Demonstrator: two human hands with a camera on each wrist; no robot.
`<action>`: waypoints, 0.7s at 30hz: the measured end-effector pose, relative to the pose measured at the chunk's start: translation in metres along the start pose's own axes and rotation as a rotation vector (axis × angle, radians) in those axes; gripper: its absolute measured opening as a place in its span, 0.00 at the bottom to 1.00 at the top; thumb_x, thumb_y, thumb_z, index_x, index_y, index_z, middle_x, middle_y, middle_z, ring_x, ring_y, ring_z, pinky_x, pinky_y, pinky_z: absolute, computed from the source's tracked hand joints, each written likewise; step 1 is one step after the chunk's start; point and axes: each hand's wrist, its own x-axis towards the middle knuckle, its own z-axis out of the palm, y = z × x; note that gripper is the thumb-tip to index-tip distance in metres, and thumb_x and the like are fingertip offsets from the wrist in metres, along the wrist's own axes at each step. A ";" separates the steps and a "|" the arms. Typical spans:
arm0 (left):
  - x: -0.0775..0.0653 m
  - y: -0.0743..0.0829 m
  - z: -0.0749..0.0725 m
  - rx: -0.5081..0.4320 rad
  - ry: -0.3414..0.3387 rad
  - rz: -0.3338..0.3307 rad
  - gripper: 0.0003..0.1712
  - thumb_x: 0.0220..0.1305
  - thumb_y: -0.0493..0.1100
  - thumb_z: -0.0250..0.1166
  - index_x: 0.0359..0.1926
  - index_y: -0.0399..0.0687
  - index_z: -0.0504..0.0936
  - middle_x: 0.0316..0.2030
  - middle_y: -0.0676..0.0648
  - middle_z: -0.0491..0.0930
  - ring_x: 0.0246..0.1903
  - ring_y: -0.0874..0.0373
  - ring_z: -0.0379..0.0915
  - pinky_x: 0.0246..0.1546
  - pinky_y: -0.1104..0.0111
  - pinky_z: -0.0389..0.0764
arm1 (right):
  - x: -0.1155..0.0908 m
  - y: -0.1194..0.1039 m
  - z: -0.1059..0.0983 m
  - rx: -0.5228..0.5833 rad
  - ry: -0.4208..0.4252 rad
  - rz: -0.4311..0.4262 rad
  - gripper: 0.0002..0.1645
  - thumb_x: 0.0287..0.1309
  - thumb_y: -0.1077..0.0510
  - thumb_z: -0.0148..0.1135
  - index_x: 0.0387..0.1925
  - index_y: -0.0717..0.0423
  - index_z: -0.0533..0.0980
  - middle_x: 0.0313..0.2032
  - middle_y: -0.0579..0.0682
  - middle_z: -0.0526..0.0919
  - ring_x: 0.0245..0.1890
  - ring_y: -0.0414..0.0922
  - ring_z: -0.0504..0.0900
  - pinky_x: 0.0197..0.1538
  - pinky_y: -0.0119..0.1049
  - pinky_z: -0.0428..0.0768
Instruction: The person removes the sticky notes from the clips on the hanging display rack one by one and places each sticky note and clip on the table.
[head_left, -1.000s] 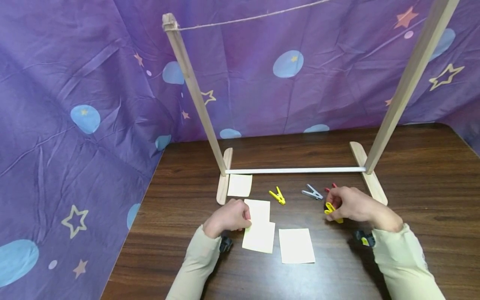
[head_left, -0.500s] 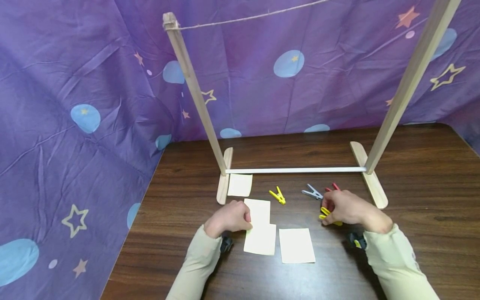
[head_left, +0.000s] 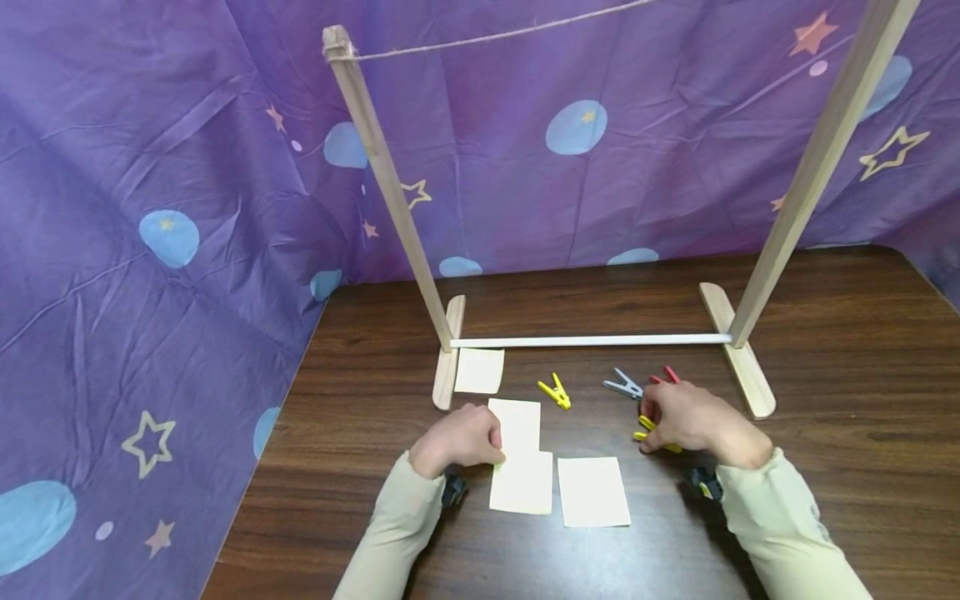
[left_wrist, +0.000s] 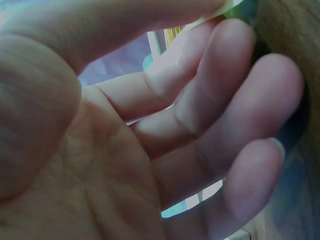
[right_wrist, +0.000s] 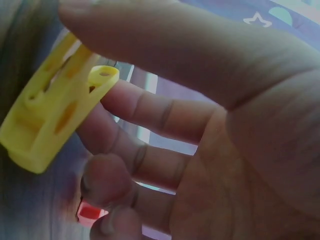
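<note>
My left hand [head_left: 461,436] pinches the corner of a pale yellow square sheet of paper [head_left: 522,485] between thumb and index finger. This sheet overlaps the near edge of another pale sheet [head_left: 516,421]. In the left wrist view only a sliver of the paper [left_wrist: 212,16] shows at the thumb tip. On the right, my right hand [head_left: 693,418] holds a yellow clothespin [right_wrist: 35,137] low over the table, thumb on one handle and a finger at the other. A red clothespin [head_left: 670,375] and a grey-blue clothespin [head_left: 625,385] lie just beyond it.
A third sheet [head_left: 594,493] lies in front between the hands, and a fourth [head_left: 480,371] by the rack's left foot. Another yellow clothespin [head_left: 557,393] lies mid-table. The wooden rack [head_left: 393,196] stands behind, with a string [head_left: 495,37] across its top and a white bar [head_left: 592,341] below.
My right hand has moved left and slightly nearer with the yellow clothespin. The sheet in my left hand has shifted a little right and toward me, while that hand has barely moved.
</note>
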 end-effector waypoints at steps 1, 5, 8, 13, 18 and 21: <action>0.000 0.000 0.000 0.000 -0.001 0.001 0.07 0.49 0.39 0.68 0.19 0.50 0.80 0.16 0.59 0.72 0.16 0.66 0.64 0.19 0.76 0.67 | 0.000 -0.001 0.000 -0.006 -0.003 0.008 0.22 0.29 0.51 0.79 0.23 0.51 0.73 0.19 0.44 0.73 0.21 0.42 0.70 0.24 0.35 0.66; 0.000 0.000 0.001 0.010 -0.007 0.001 0.07 0.49 0.39 0.69 0.19 0.50 0.80 0.16 0.59 0.73 0.16 0.66 0.64 0.19 0.76 0.67 | 0.001 -0.002 0.002 -0.017 -0.017 0.037 0.22 0.29 0.51 0.79 0.22 0.51 0.73 0.20 0.45 0.73 0.21 0.42 0.71 0.24 0.35 0.66; 0.000 -0.001 0.001 0.010 -0.015 -0.003 0.07 0.50 0.40 0.69 0.19 0.50 0.80 0.16 0.59 0.73 0.16 0.66 0.64 0.19 0.76 0.67 | 0.001 -0.003 0.003 -0.020 -0.025 0.052 0.21 0.29 0.52 0.79 0.22 0.51 0.73 0.20 0.45 0.73 0.21 0.43 0.71 0.24 0.36 0.66; 0.001 -0.002 0.002 0.002 -0.027 -0.008 0.08 0.49 0.40 0.69 0.19 0.50 0.80 0.16 0.58 0.73 0.16 0.66 0.64 0.18 0.76 0.67 | 0.002 -0.004 0.003 -0.042 -0.024 0.073 0.21 0.29 0.51 0.79 0.21 0.50 0.73 0.20 0.45 0.73 0.22 0.43 0.71 0.24 0.36 0.66; 0.002 -0.003 0.003 0.002 -0.024 -0.005 0.08 0.49 0.40 0.70 0.18 0.50 0.80 0.16 0.58 0.73 0.16 0.66 0.64 0.18 0.76 0.67 | 0.002 -0.004 0.001 -0.062 -0.022 0.092 0.23 0.29 0.46 0.79 0.23 0.49 0.73 0.21 0.46 0.74 0.22 0.44 0.72 0.24 0.37 0.65; 0.002 -0.003 0.002 0.002 -0.024 -0.004 0.08 0.49 0.40 0.70 0.18 0.50 0.80 0.16 0.58 0.73 0.16 0.66 0.64 0.18 0.76 0.67 | 0.001 -0.004 -0.002 -0.064 -0.015 0.105 0.25 0.30 0.41 0.78 0.24 0.48 0.74 0.22 0.46 0.75 0.23 0.44 0.72 0.24 0.38 0.65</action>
